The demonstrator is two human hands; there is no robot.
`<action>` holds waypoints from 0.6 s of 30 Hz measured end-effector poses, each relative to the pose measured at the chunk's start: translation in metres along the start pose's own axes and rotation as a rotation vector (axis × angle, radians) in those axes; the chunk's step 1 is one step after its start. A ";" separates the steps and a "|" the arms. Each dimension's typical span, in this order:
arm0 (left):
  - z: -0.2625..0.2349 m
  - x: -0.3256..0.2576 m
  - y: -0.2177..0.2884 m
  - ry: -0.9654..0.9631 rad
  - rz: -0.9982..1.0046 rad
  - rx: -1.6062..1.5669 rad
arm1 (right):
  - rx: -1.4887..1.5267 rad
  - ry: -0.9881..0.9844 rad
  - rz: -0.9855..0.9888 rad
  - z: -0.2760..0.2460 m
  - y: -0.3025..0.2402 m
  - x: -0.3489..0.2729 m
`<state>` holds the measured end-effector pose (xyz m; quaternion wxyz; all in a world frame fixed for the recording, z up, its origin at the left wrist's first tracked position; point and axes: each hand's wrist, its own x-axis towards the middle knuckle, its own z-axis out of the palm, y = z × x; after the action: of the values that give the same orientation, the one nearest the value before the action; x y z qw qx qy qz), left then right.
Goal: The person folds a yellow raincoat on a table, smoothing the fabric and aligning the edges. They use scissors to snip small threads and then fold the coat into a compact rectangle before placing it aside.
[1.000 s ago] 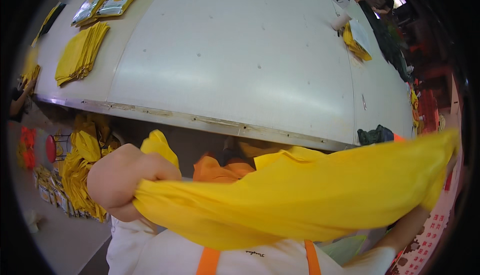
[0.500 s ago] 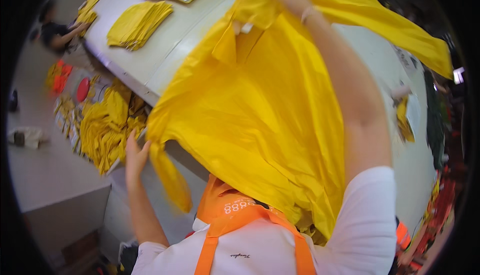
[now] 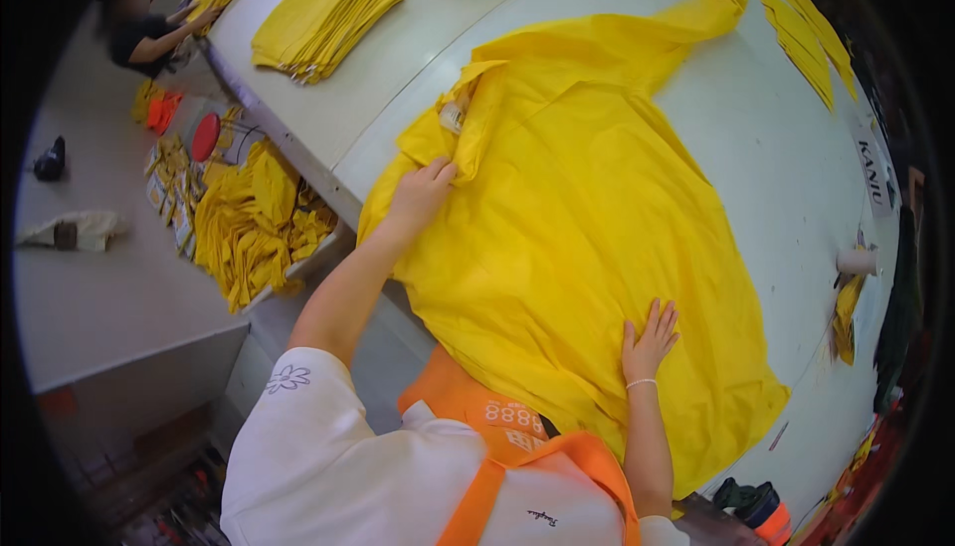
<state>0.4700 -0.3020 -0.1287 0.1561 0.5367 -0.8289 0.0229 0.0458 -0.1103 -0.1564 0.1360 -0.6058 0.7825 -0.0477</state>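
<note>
A large yellow shirt [image 3: 587, 198] lies spread over the near part of a white table [image 3: 776, 148], its hem hanging over the near edge. My left hand [image 3: 423, 191] rests on the garment near the collar, fingers pinching the fabric by the neck label. My right hand [image 3: 649, 335] lies flat, fingers spread, on the lower part of the garment, with a thin bracelet at the wrist. One sleeve [image 3: 696, 14] stretches toward the far side of the table.
A stack of folded yellow garments [image 3: 323, 14] sits at the table's far left. Loose yellow pieces [image 3: 249, 223] fill a bin below the table edge beside a red round object [image 3: 204, 136]. Another person [image 3: 149, 34] crouches at far left. More yellow pieces [image 3: 796, 29] lie far right.
The yellow shirt, held up and swung through the air before, now lies flat on the table. Both hands have come down onto it.
</note>
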 end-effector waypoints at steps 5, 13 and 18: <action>-0.014 0.023 -0.036 -0.056 0.145 -0.145 | -0.027 0.015 -0.009 0.002 0.003 0.023; -0.023 0.052 -0.184 0.412 -0.638 -0.098 | -0.083 0.008 -0.132 -0.011 0.002 0.110; 0.038 0.126 -0.129 -0.079 -0.250 0.174 | -0.071 -0.035 -0.154 -0.027 -0.006 0.167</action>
<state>0.5300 -0.4753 -0.1460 0.0781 0.6478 -0.7559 0.0539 0.0060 -0.2751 -0.1554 0.1241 -0.6695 0.7321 -0.0196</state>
